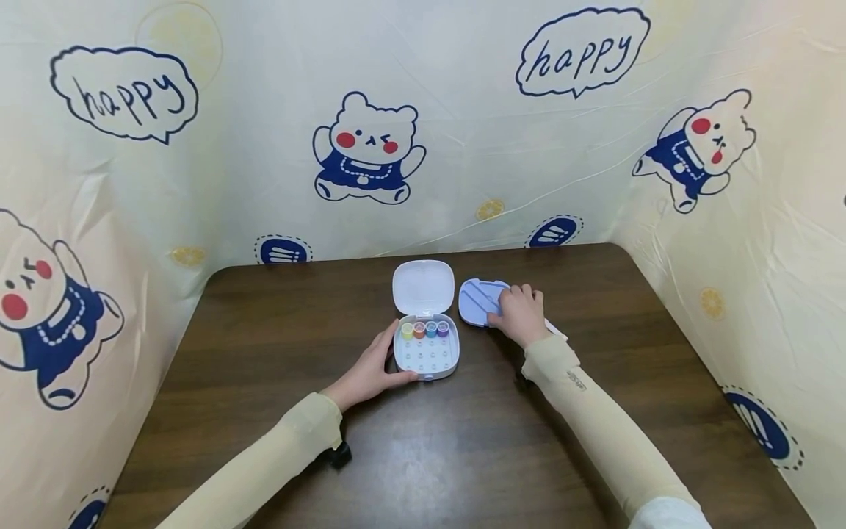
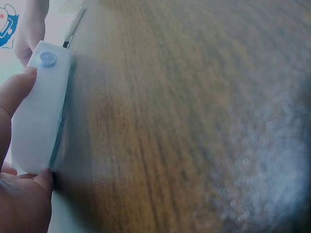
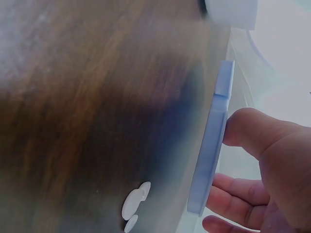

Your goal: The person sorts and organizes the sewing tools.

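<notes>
A white hinged case (image 1: 427,365) lies on the table with its lid (image 1: 424,287) raised at the back. Inside it, a row of small round pieces (image 1: 419,330) in yellow, orange, blue and purple sits behind rows of small pegs. My left hand (image 1: 371,369) holds the case at its left side, thumb along the front, near the round clasp (image 2: 47,59) in the left wrist view. To the right of the case, my right hand (image 1: 522,314) grips a flat light-blue tray (image 1: 477,300) with molded grooves by its right edge. The right wrist view shows this tray edge-on, its shadow on the table.
Small white pieces (image 3: 132,204) lie on the table by the right hand. The dark wooden table (image 1: 277,330) is bordered by a pale curtain (image 1: 463,132) with bear prints at the back and sides.
</notes>
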Motion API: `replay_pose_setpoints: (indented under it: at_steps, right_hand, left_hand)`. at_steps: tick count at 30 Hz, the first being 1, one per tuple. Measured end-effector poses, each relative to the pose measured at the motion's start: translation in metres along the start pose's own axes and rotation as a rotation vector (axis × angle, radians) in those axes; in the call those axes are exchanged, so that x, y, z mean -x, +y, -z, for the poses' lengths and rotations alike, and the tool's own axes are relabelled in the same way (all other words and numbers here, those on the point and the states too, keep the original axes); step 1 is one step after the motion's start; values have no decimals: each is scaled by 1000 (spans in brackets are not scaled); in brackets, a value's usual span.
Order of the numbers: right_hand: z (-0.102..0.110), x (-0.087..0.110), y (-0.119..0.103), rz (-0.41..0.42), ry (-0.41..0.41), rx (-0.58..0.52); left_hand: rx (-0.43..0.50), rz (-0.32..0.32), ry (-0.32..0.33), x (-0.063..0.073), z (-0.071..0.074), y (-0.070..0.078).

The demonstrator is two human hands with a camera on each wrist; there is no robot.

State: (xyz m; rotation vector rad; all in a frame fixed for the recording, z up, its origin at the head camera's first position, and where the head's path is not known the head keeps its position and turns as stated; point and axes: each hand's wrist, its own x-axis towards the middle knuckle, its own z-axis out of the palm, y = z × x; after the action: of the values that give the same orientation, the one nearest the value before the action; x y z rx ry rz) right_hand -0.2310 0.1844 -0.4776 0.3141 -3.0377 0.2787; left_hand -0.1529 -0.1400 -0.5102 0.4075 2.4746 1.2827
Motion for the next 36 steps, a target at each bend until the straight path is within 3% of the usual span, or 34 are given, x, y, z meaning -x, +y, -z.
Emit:
replay_pose_setpoints:
  at_steps: [18, 30, 36]
  right_hand:
    - [21, 34, -3, 43, 42, -39]
    - [31, 54, -13, 86, 65, -61]
    - [31, 61, -19, 107, 46, -63]
  left_hand:
    - [-7, -26, 2, 0, 1, -1]
    - [-8, -9, 2, -2, 1, -2]
    - [-13, -15, 1, -3, 0, -2]
